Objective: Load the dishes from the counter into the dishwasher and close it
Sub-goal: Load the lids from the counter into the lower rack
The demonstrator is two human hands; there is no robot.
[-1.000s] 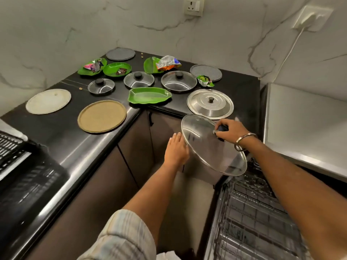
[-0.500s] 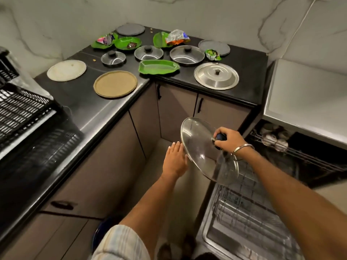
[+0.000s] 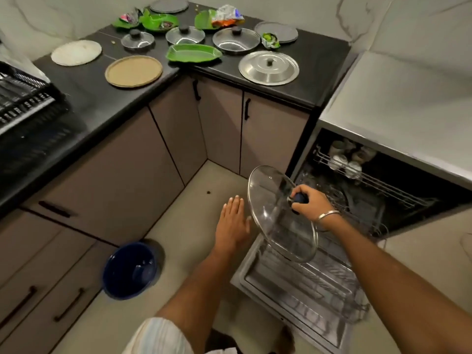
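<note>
A person's right hand [image 3: 310,201] grips the dark knob of a large round glass lid [image 3: 278,215], tilted on edge above the open dishwasher's pulled-out wire rack [image 3: 306,284], while the left hand [image 3: 233,222], fingers straight, hovers just beside its rim over bare floor.

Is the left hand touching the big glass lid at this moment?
Cannot tell. In the head view the open left hand sits right beside the glass lid held by the right hand, but its thumb-side edge blurs against the rim, with neither gap nor contact plain.
</note>
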